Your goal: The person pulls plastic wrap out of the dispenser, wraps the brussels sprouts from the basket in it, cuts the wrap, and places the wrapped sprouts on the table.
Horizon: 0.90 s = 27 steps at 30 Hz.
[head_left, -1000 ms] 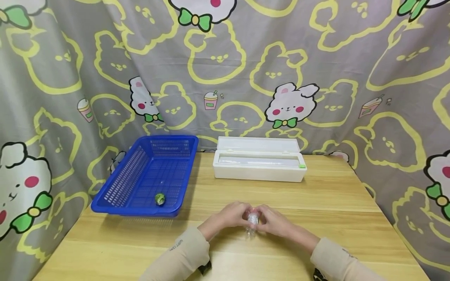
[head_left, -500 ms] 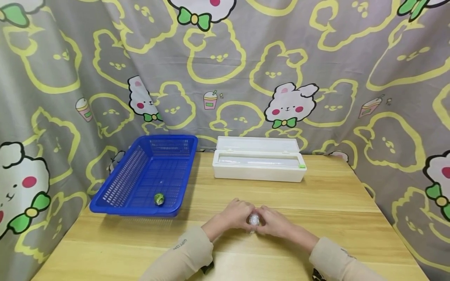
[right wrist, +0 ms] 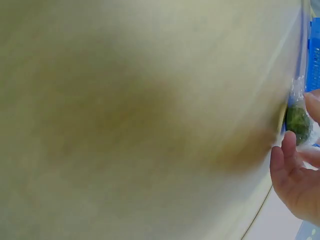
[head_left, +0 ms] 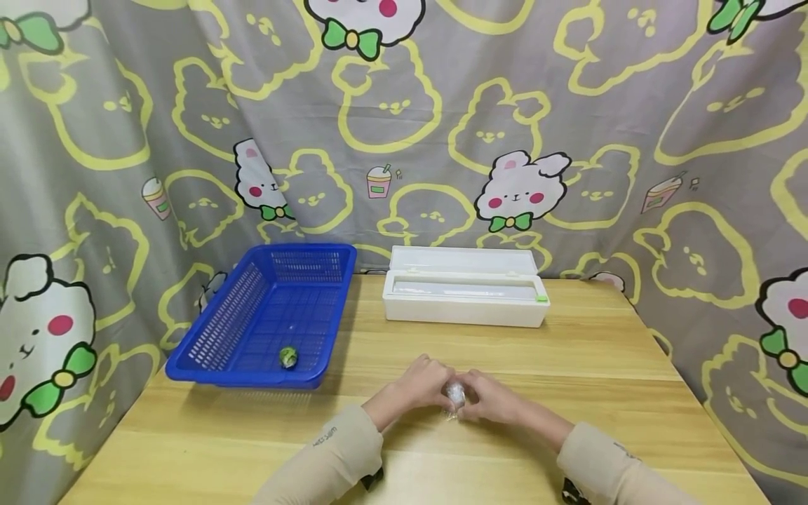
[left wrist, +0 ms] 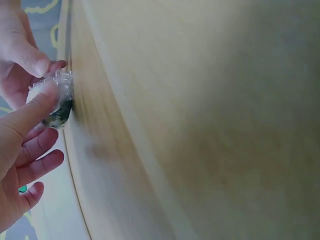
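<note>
Loose film point(head_left: 451, 415) has drawn up — wrapped ball point(head_left: 455, 395) sits pinched between half-curled left fingers point(head_left: 442, 372) and right fingers point(head_left: 470, 380).

Can't read any text. On left sleeve point(head_left: 330, 459), near front edge: small dark lettering point(head_left: 325, 436), too blurred to make out. Same on right sleeve point(head_left: 602, 466).

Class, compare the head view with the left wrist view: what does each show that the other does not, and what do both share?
Only head: the blue basket, the green round item inside it, and the beige sleeves.
Only left wrist: a dark green patch under clear film.
Both: the left hand, the right hand, the wrapped item they hold, the wooden table and the patterned curtain.
</note>
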### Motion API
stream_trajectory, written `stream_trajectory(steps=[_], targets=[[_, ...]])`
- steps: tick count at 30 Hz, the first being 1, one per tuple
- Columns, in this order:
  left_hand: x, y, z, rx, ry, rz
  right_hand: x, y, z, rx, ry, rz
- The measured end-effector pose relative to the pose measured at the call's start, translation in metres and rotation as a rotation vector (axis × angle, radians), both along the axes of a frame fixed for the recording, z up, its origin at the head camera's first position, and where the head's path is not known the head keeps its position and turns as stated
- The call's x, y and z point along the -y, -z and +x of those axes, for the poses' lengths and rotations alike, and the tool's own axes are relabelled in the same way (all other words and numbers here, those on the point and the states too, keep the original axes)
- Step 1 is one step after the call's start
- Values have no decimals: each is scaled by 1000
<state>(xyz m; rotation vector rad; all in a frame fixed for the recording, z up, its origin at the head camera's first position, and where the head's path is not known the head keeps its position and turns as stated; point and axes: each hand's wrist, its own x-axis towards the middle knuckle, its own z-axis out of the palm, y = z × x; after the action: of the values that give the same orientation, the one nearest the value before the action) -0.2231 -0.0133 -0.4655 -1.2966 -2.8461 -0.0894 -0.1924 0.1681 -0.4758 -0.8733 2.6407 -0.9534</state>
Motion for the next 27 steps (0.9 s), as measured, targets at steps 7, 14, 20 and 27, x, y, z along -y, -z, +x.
stream_trajectory(steps=[7, 14, 20, 27], targets=[[3, 2, 1, 44, -25, 42, -3, 0, -8, 214, -47, -125], [6, 2, 1, 195, -61, 155, -7, -5, -11, 370, 61, -229], [5, -1, -2, 362, -158, 396, -6, -4, -13, 136, 212, -260], [0, 6, -4, 685, -260, 593, 3, -1, -2, -196, 276, -88]])
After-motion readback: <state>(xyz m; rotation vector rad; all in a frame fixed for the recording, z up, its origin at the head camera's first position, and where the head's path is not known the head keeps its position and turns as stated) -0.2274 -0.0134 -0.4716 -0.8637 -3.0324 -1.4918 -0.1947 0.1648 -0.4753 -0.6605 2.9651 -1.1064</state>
